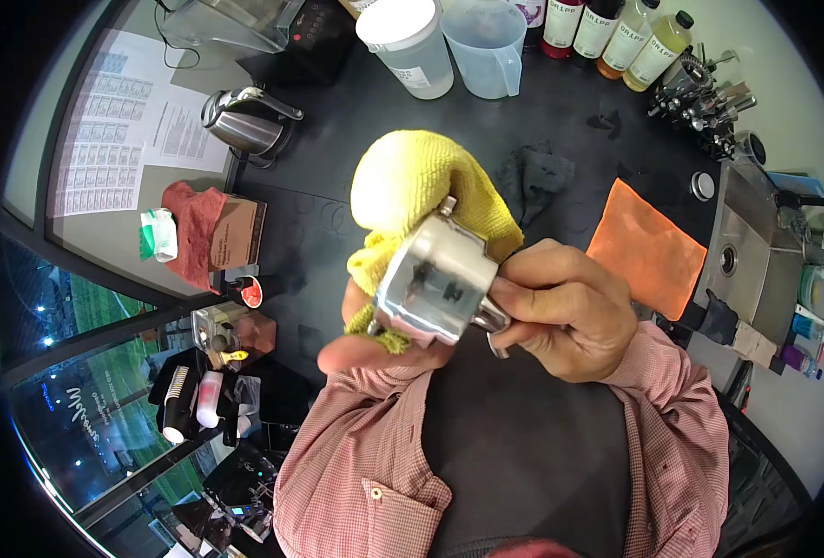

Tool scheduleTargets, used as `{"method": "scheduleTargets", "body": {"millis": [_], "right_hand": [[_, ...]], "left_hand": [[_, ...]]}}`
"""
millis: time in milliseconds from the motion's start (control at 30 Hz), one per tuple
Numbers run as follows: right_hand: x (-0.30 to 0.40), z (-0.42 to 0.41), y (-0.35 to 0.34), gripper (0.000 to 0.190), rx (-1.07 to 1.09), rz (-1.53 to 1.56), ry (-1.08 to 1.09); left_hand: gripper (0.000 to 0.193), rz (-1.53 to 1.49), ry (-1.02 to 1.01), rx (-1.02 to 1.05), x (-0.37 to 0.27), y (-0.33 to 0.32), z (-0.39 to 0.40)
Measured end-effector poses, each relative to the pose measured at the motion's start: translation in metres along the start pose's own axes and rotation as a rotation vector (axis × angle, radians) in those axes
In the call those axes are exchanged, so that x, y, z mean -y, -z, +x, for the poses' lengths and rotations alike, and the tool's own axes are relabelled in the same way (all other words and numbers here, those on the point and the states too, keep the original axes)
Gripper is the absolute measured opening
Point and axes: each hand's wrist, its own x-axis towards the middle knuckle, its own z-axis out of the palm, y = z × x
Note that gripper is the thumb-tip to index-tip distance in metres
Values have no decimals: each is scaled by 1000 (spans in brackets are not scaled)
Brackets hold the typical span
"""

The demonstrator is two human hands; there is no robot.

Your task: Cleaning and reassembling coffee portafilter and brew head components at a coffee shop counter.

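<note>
Held up in front of my chest is a shiny metal portafilter head, tilted, with a small lug on its upper rim. A yellow microfibre cloth bunches up behind and above it. My left hand supports the metal from below with the cloth, its thumb along the lower side; most of its fingers are hidden. With bent fingers, my right hand pinches the metal spout on the right side. No handle shows from this angle.
On the black counter lie an orange cloth and a dark grey cloth. A steel kettle, a white-lidded tub, a measuring jug and several bottles line the back. Right is a steel sink; left, a cardboard box.
</note>
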Motion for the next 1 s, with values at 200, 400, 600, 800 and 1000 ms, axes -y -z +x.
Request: {"method": "scheduleTargets", "body": {"millis": [200,400,600,800,1000], "right_hand": [[1,3,1,25,-43,-147,-35],[3,19,13,24,91,-171,41],[7,17,5,31,9,-85,-107],[9,13,-4,42,-94,94,-314],[17,17,5,51,-95,-163,-189]], "left_hand": [[85,267,-224,193,7,9,12],[60,412,-283,43,10,-14,8],[60,462,-283,24,14,-10,13],[61,529,-274,12,15,-12,15],[62,594,-267,-10,15,-9,17]]}}
